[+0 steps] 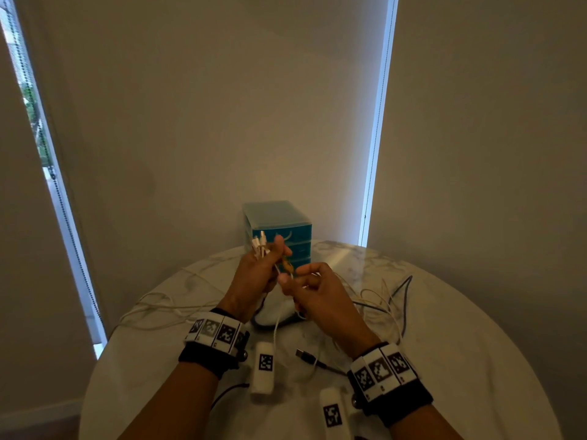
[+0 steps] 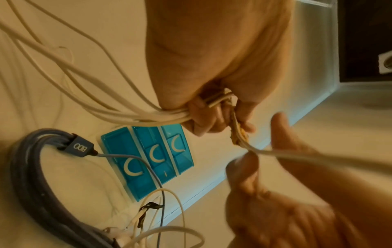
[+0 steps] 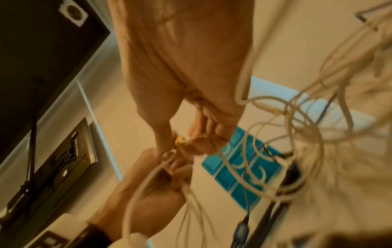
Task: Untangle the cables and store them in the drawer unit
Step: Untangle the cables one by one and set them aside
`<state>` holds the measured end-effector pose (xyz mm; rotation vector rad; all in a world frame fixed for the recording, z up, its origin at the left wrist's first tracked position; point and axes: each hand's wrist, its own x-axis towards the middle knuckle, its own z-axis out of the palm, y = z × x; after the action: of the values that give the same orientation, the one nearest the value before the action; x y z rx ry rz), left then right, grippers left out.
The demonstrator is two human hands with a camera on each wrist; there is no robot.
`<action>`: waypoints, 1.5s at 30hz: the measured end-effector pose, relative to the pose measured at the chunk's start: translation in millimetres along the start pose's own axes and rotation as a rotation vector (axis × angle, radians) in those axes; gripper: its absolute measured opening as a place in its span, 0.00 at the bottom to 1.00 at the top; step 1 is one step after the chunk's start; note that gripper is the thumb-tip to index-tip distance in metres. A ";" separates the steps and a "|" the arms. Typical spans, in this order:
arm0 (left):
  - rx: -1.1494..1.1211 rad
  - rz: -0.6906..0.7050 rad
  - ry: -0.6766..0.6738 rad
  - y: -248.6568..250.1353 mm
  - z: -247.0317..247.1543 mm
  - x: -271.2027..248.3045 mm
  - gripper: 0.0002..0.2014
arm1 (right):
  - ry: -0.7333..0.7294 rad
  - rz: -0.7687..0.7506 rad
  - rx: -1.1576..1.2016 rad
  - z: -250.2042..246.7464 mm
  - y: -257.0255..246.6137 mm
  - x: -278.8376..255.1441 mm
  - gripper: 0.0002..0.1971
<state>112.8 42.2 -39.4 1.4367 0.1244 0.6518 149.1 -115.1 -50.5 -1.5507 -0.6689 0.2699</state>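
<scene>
From the head view, my left hand (image 1: 254, 274) is raised over the counter (image 1: 444, 328), clenched around a bundle of white cables (image 1: 259, 244) whose plugs stick up past the fingers. My right hand (image 1: 317, 290), just beside it, pinches one white strand. The teal drawer unit (image 1: 277, 231) stands beyond both hands, its drawers closed.

At the left wrist, the white cables fan out from my fist, and a frayed yellowish stretch (image 2: 238, 134) runs toward the right thumb (image 2: 244, 167).

The right wrist view is blurred; loose loops hang beside the hand.
</scene>
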 end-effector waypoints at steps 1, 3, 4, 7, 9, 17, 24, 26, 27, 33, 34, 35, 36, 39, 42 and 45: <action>-0.047 0.020 0.063 0.4 -3.0 2.3 0.19 | -0.029 0.004 -0.114 -3.7 1.6 1.0 0.22; -0.165 0.045 0.137 -0.2 -10.7 7.2 0.18 | -0.072 -0.023 -0.327 -12.7 5.0 2.9 0.17; -0.223 0.052 0.148 0.2 -14.5 9.0 0.18 | -0.086 -0.041 -0.425 -17.1 6.2 4.4 0.13; -0.310 0.078 0.143 2.4 -18.1 12.3 0.20 | -0.175 -0.029 -0.554 -21.9 0.9 0.9 0.14; -0.299 0.093 0.145 2.9 -16.2 12.4 0.20 | -0.222 0.036 -0.386 -14.5 -6.4 -4.0 0.24; -0.282 0.114 0.159 9.0 -13.8 7.5 0.20 | -0.296 0.077 -0.165 -13.4 -20.7 -11.4 0.17; -0.081 0.223 0.271 23.8 -5.2 2.9 0.23 | 0.007 0.115 -0.138 -36.3 -34.8 -0.9 0.14; -0.097 0.240 0.273 27.3 -7.3 2.5 0.23 | 0.066 0.128 0.025 -36.5 -38.0 0.3 0.13; -0.116 0.247 0.263 27.7 -9.7 2.5 0.23 | 0.074 0.140 0.174 -37.6 -40.0 2.4 0.12; -0.333 0.248 0.258 37.2 -24.9 6.2 0.18 | 0.153 0.102 1.056 -57.9 -50.2 23.0 0.17; -0.378 0.252 0.268 41.1 -32.1 7.9 0.17 | 0.243 0.040 0.979 -63.7 -48.6 27.8 0.15; -0.418 0.260 0.279 44.9 -40.5 9.4 0.16 | 0.337 -0.001 0.885 -70.0 -47.8 33.0 0.12; -0.462 0.273 0.291 48.9 -49.6 11.1 0.16 | 0.424 -0.022 0.817 -76.5 -48.5 37.1 0.09; -0.599 0.304 0.354 59.8 -77.3 14.7 0.16 | 0.735 -0.174 0.769 -101.2 -47.7 41.2 0.12; -0.677 0.316 0.414 71.7 -100.0 14.3 0.20 | 0.985 -0.189 0.719 -130.5 -38.0 50.6 0.11; -0.690 0.350 0.410 88.3 -112.9 7.7 0.21 | 1.201 -0.135 0.746 -148.5 -30.9 58.9 0.14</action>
<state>37.6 144.2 27.9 0.6486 -0.0366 1.1431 270.2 -206.1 9.0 -0.7066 0.2819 -0.4680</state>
